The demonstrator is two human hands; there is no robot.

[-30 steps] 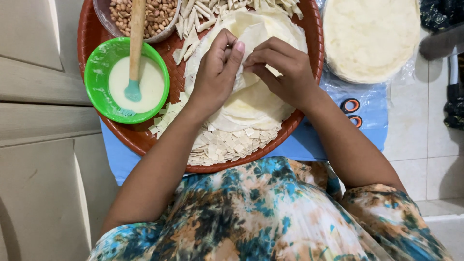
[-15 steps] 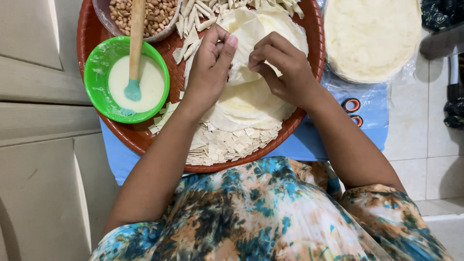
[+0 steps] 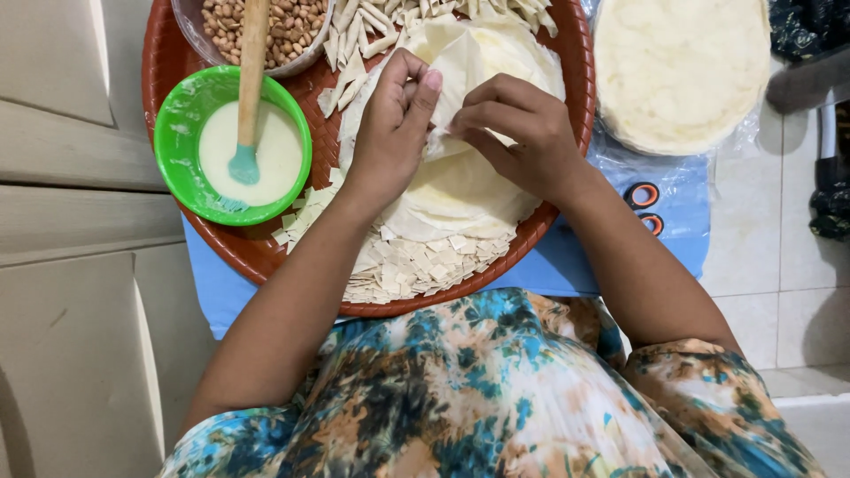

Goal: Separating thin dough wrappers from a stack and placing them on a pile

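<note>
A round red-brown tray (image 3: 266, 257) lies on my lap and carries a stack of thin pale pastry sheets (image 3: 460, 190). My left hand (image 3: 394, 124) and my right hand (image 3: 518, 124) meet over the stack. Together they pinch a small folded piece of pastry sheet (image 3: 460, 66) and lift it off the stack. My left thumb and fingers press one edge, and my right fingertips hold the other edge. Small cut pastry squares (image 3: 416, 265) lie heaped at the tray's near rim.
A green bowl (image 3: 177, 124) of white paste with a teal brush (image 3: 248, 106) sits at the tray's left. A clear bowl of peanuts (image 3: 283, 26) and folded pastry sticks (image 3: 363, 44) lie at the far side. Wrapped round sheets (image 3: 682, 71) rest at right on a blue cloth (image 3: 575, 265).
Both hands have shifted slightly up the tray, and the pastry piece between the fingers is folded further and raised higher off the stack.
</note>
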